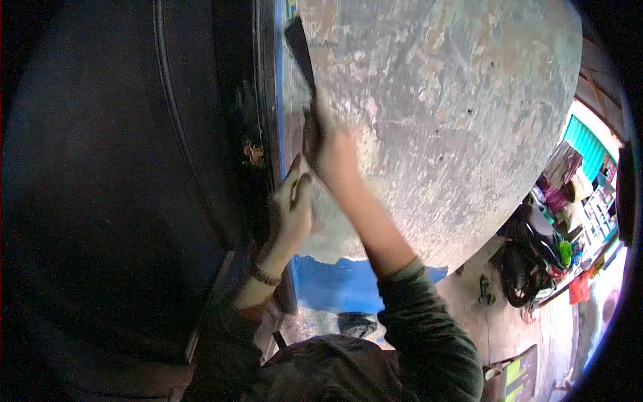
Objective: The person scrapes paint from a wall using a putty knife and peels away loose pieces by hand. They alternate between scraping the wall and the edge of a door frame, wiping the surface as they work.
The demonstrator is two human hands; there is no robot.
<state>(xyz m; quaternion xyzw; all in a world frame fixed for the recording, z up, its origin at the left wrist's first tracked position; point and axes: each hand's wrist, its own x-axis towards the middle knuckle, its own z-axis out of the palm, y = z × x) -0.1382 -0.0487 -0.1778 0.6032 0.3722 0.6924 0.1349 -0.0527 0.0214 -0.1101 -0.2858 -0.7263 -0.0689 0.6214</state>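
My right hand [338, 161] is closed round a dark putty knife [301, 53], raised against the wall [429, 114]. The blade points upward, its wide end close to the wall's left edge; the hand is slightly smeared by motion. Just below and to the left is my left hand [292, 208], its fingers bent together beside the dark door frame [264, 127]. A dark shape shows at those fingers, but I cannot make out what it is. The wall surface is patchy grey and white, with blue paint [341, 283] along its lower part.
A dark door [120, 167] fills the left side. On the right, a parked motorcycle [529, 254] stands by a pile of household goods. Sandals [486, 290] lie on the floor [469, 315], and a box with green markings [514, 375] sits at the lower right.
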